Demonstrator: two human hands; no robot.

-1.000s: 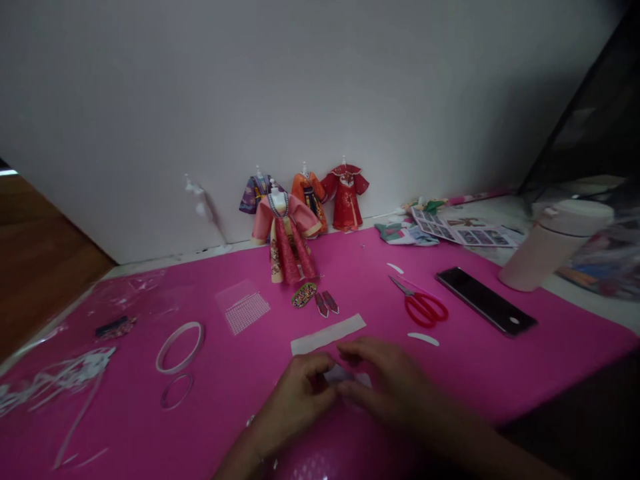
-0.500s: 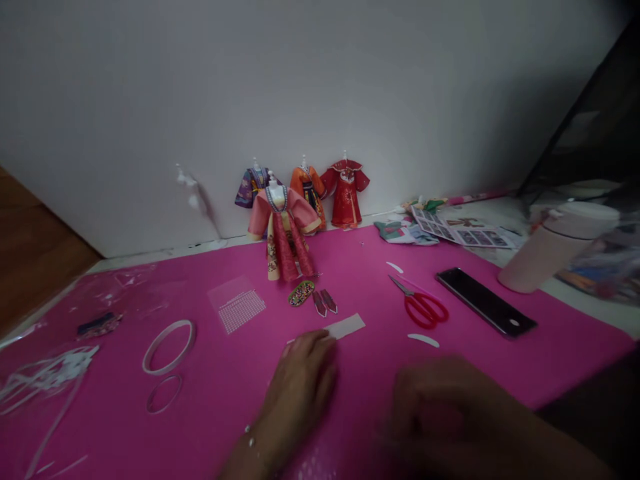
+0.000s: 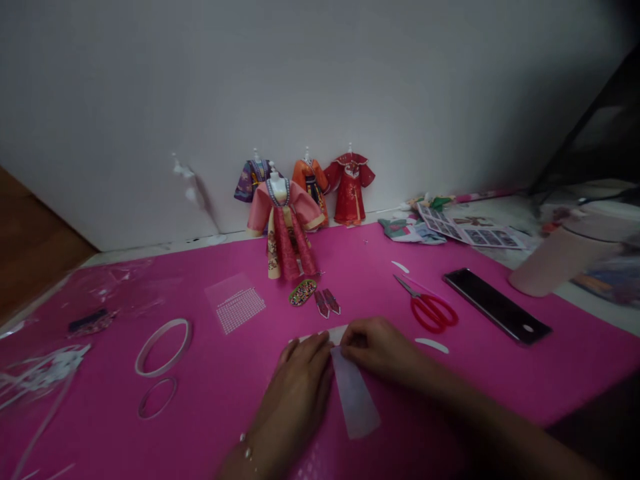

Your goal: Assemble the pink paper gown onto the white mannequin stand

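My left hand (image 3: pixel 303 377) lies palm down on the pink mat, fingers stretched out, over a narrow whitish strip (image 3: pixel 336 333) that shows just beyond the fingertips. Right beside it, my right hand (image 3: pixel 377 347) pinches the top end of a pale translucent strip (image 3: pixel 356 400), which slants down toward me across the mat. The pinched end is partly hidden by the fingers. Close in front of both hands are two small red pointed pieces (image 3: pixel 327 303) with white edges and a green-rimmed oval dish (image 3: pixel 303 293) of tiny multicoloured beads.
Miniature dresses on stands, including a pink one (image 3: pixel 285 220) and a red one (image 3: pixel 350 190), stand by the wall. Red-handled scissors (image 3: pixel 434 313), a phone (image 3: pixel 495 305) and a pink bottle (image 3: pixel 560 257) lie or stand right. Tape rolls (image 3: pixel 164 348) and a gem sheet (image 3: pixel 240 310) are left.
My right hand has moved left and forward to beside my left hand, and the translucent strip now shows in its pinch. My left hand stays on the whitish strip. The view has shifted slightly.
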